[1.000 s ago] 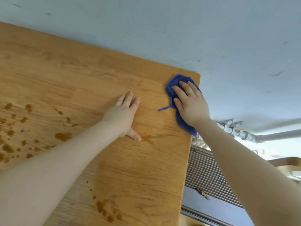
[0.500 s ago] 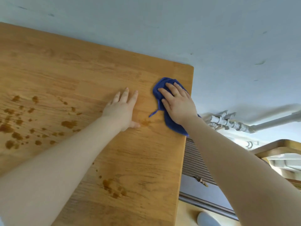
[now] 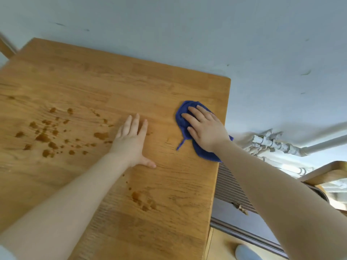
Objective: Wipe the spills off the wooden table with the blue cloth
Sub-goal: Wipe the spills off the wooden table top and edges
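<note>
Thumb-side stain gone; brown spills remain on wooden table.

No readable text, labels, brands, nos. or signs anywhere in view – nothing legible on any surface

Pale wall, grey pipes, ribbed radiator beside.
</note>
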Available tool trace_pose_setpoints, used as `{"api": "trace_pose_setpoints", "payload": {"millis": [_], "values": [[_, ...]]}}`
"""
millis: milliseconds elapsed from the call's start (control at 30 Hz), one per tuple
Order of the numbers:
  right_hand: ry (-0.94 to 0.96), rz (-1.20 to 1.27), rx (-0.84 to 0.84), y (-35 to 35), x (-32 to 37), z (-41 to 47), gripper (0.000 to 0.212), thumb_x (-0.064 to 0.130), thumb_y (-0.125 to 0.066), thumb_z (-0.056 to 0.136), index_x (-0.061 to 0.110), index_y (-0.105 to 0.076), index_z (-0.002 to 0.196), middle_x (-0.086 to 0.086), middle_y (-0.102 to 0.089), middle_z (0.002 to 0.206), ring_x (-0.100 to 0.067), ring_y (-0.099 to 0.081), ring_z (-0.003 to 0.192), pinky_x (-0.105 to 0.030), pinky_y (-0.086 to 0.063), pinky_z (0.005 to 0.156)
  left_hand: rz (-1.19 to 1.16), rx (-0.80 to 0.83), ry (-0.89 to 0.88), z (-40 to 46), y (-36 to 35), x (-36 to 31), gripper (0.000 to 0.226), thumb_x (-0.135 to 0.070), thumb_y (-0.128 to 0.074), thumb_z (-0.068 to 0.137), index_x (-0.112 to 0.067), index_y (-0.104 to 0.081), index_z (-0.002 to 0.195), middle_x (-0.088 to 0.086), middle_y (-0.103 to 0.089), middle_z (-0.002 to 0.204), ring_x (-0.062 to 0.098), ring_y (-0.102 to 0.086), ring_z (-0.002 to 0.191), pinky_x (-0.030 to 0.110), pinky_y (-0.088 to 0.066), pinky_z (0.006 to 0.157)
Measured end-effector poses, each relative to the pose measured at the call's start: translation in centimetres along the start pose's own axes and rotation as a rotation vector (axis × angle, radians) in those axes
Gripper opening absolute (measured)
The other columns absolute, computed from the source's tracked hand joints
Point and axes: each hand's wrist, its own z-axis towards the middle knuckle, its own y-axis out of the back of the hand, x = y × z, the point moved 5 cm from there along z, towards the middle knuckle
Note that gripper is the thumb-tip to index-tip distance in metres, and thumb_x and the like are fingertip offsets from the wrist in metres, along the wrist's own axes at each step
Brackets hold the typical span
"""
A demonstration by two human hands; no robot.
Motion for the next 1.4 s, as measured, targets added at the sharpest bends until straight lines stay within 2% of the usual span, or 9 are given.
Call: {"api": "trace_pose_setpoints", "payload": {"millis": [133,267,467,600,667,800,967,1200,1400], "values": [[-0.116,-0.018,-0.044,-0.2,1.2,-0.5,0.065,0.048,-0.011,0.089,0.018,-0.037,0.14,-0.009,-0.032,0.149,-0.031,-0.022,0.139,-0.045,-0.024,0.11,0.096,-0.06,0.011,0.1,0.1,0.1,0.14,-0.079,-0.063,0.052,-0.013,0.015,0.147,0.01,0.026,0.153,0.027,0.022,0.142,0.04,0.006,0.116],[0.058,-0.053,-0.057,-0.9,5.3,-4.9,0.052,0.044,-0.029,0.092,0.019,-0.045,0.134,-0.01,-0.042,0.143,-0.032,-0.035,0.133,-0.047,-0.031,0.106,0.059,0.004,0.022,0.7,0.2,0.2,0.141,-0.078,-0.066,0.049,-0.016,0.013,0.148,0.009,0.015,0.157,0.026,0.007,0.145,0.039,-0.003,0.117],[0.212,-0.057,-0.004,-0.9,4.7,-3.3,0.043,0.036,-0.028,0.094,0.025,-0.049,0.13,-0.006,-0.046,0.14,-0.03,-0.039,0.131,-0.045,-0.033,0.104,0.02,-0.022,0.007,0.6,0.2,0.3,0.14,-0.077,-0.068,0.048,-0.017,0.008,0.149,0.008,0.01,0.158,0.026,0.001,0.145,0.04,-0.006,0.117],[-0.167,0.0,-0.022,-0.5,3.4,0.0,0.042,0.034,-0.027,0.099,0.027,-0.034,0.14,-0.004,-0.026,0.152,-0.026,-0.015,0.142,-0.041,-0.017,0.113,0.024,-0.026,0.005,0.5,0.2,0.4,0.14,-0.078,-0.067,0.048,-0.017,0.008,0.149,0.008,0.01,0.158,0.026,0.001,0.145,0.04,-0.006,0.117],[-0.221,0.013,-0.038,-1.0,4.5,-0.6,0.044,0.035,-0.025,0.1,0.026,-0.032,0.142,-0.006,-0.024,0.153,-0.027,-0.013,0.142,-0.04,-0.015,0.113,0.019,-0.023,0.013,0.5,0.3,0.3,0.141,-0.078,-0.068,0.047,-0.017,0.008,0.149,0.008,0.009,0.158,0.026,0.0,0.145,0.04,-0.006,0.117],[-0.015,-0.014,-0.07,-1.6,8.0,-4.6,0.045,0.036,-0.028,0.093,0.025,-0.048,0.132,-0.008,-0.045,0.141,-0.031,-0.038,0.132,-0.045,-0.034,0.105,0.013,-0.033,0.002,0.7,0.3,0.4,0.14,-0.078,-0.068,0.048,-0.017,0.007,0.149,0.008,0.009,0.158,0.027,0.0,0.145,0.039,-0.006,0.117],[0.173,-0.027,-0.022,-1.7,7.0,-4.1,0.042,0.036,-0.033,0.093,0.027,-0.05,0.13,-0.006,-0.048,0.139,-0.03,-0.04,0.131,-0.044,-0.034,0.104,0.008,-0.048,-0.025,0.8,0.0,0.6,0.137,-0.079,-0.064,0.051,-0.017,0.009,0.149,0.008,0.011,0.157,0.026,0.003,0.145,0.04,-0.005,0.117],[-0.335,0.019,-0.11,-0.9,4.1,0.1,0.043,0.035,-0.03,0.098,0.026,-0.037,0.14,-0.006,-0.029,0.151,-0.027,-0.017,0.141,-0.04,-0.018,0.111,0.015,-0.076,-0.057,1.3,-0.8,1.1,0.138,-0.083,-0.06,0.049,-0.017,0.01,0.148,0.007,0.013,0.157,0.026,0.004,0.145,0.042,-0.004,0.117],[-0.091,-0.02,-0.074,-2.1,10.6,-5.3,0.041,0.036,-0.034,0.092,0.027,-0.05,0.13,-0.007,-0.047,0.14,-0.03,-0.04,0.13,-0.044,-0.035,0.103,0.014,-0.064,-0.076,0.9,-0.2,0.7,0.135,-0.081,-0.061,0.054,-0.015,0.009,0.149,0.01,0.009,0.157,0.029,0.0,0.145,0.043,-0.009,0.116]]}}
